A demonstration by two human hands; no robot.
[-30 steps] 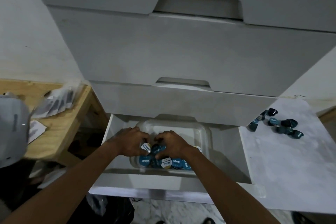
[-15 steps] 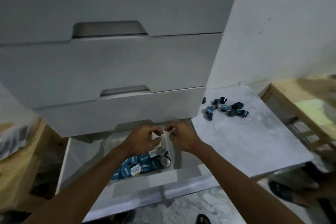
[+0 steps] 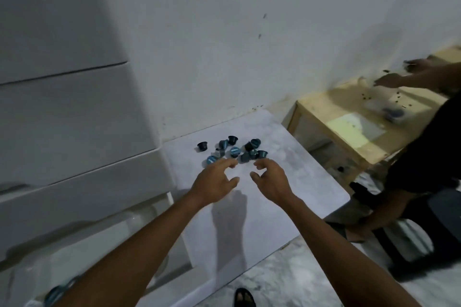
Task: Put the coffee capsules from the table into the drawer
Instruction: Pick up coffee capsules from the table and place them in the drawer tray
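Note:
Several dark blue and teal coffee capsules (image 3: pixel 234 151) lie in a loose cluster on the white marble-look table (image 3: pixel 294 182), near the wall. My left hand (image 3: pixel 214 182) hovers just in front of the cluster, fingers apart and empty, its fingertips close to the nearest capsule. My right hand (image 3: pixel 270 179) is beside it, fingers curled and apart, also empty, just short of the right side of the cluster. The open drawer (image 3: pixel 104 239) lies at the lower left, with a few blue capsules (image 3: pixel 56 293) showing at the bottom edge behind my left forearm.
A white chest of drawers (image 3: pixel 74 119) fills the left side. Beyond the table's right edge stands a wooden table (image 3: pixel 354 129). Another person (image 3: pixel 424 157) in dark clothes works there with both hands. My foot (image 3: pixel 244 298) is on the marble floor below.
Both hands have left the container in the drawer and swung right over the table, arriving empty at the capsule cluster. The view has turned right with them.

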